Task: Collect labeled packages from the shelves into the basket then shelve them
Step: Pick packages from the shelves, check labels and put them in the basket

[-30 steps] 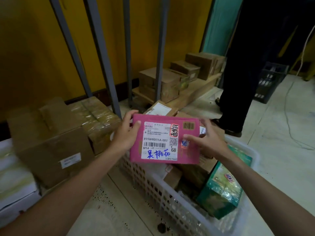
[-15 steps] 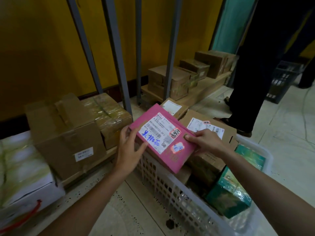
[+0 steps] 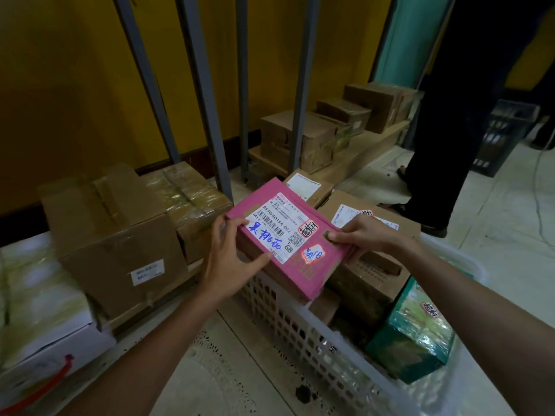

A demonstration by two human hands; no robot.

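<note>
Pink package (image 3: 288, 235) is held over the far-left corner of the white basket (image 3: 300, 328), label face up and tipped a little toward us. Its long axis runs diagonally, from far left down to near right; the printed label sits toward the far-left end, with blue handwriting along the label's near side. We note the left hand (image 3: 228, 259) cupping the left corner, fingers curled over the top edge and thumb stretched along the near side. The right hand (image 3: 369, 235) pinches the right edge, thumb on top and fingers tucked beneath. Both grips are closed on the package. Below it the basket holds brown cartons (image 3: 369, 274) and a green box (image 3: 414, 334) at the near-right end. The basket stands on a pale tiled floor (image 3: 240, 373). To the left a large cardboard box (image 3: 114, 235) sits on a low shelf, with a taped carton (image 3: 192, 193) just beside it. Grey shelf uprights (image 3: 207, 94) rise in front of a yellow wall (image 3: 75, 70). Further cartons line a low wooden board (image 3: 363, 157) at the far side. Another person's dark trouser legs (image 3: 444, 130) stand at far right, near a dark crate (image 3: 504, 136). Light is dim
</note>
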